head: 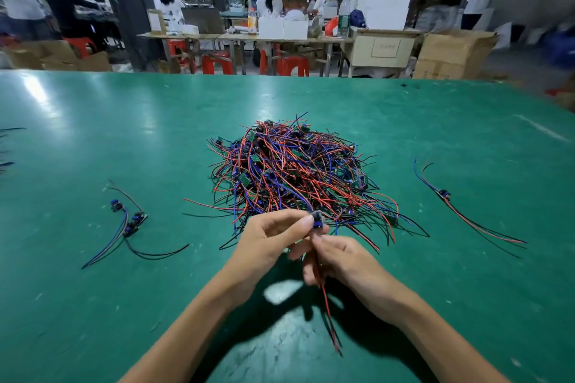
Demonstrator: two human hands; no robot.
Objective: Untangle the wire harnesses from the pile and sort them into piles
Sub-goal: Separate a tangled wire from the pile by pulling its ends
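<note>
Both grips pinching harness [317,221]

Big tangled pile [292,171] of red, blue and black wire harnesses with small green boards, centre of the green worktop [93,134]. One harness [317,221] lifted at the pile's near edge, its dark connector pinched in the left hand [273,236], its red and black wires running through the right hand [336,261] and hanging down. Small blue-black group [130,224] lies left. Single red-blue harness [448,199] lies right, well apart.
</note>
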